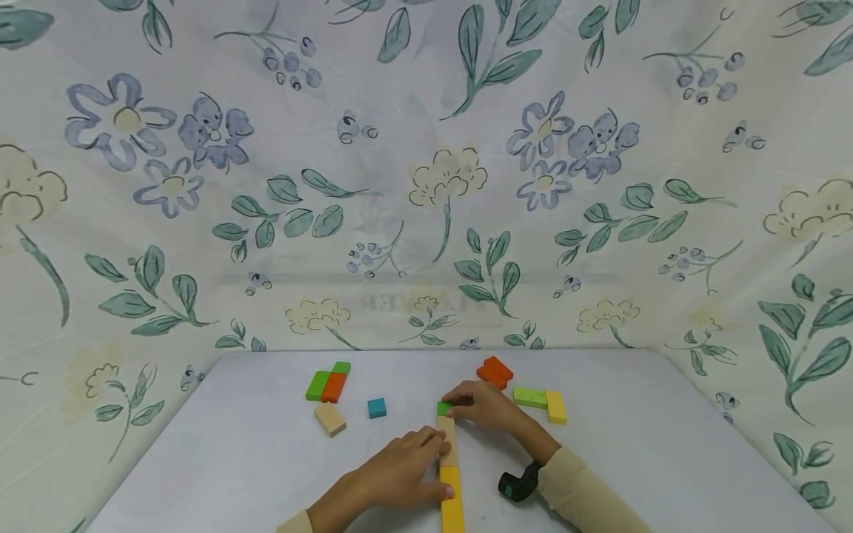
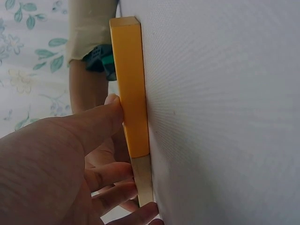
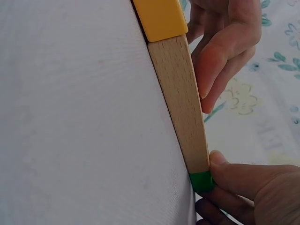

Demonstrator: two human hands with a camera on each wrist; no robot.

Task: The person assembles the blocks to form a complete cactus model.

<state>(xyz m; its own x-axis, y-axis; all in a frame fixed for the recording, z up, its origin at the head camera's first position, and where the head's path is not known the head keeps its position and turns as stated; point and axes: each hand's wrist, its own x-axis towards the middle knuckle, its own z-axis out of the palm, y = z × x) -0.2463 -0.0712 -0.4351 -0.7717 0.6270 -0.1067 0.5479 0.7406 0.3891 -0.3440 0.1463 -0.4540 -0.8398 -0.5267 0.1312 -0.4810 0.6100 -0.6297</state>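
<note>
A straight row of blocks lies on the white table: a green block (image 1: 443,409) at the far end, a plain wooden block (image 1: 449,453) against it, and a yellow block (image 1: 452,512) nearer. With thumb and finger, my right hand (image 1: 489,406) pinches the green block at the row's end. My left hand (image 1: 403,470) rests on the row, its thumb (image 2: 111,110) on the yellow block and its fingers along the wooden one. The right wrist view shows the green block (image 3: 201,182) flush with the wooden block (image 3: 180,98); fingers partly cover it.
Green and red blocks (image 1: 329,385) lie back left, near a loose wooden block (image 1: 330,420) and a blue block (image 1: 376,408). Back right are red blocks (image 1: 494,372), a light green block (image 1: 529,397) and a yellow block (image 1: 556,407). A black device (image 1: 520,485) sits at my right wrist.
</note>
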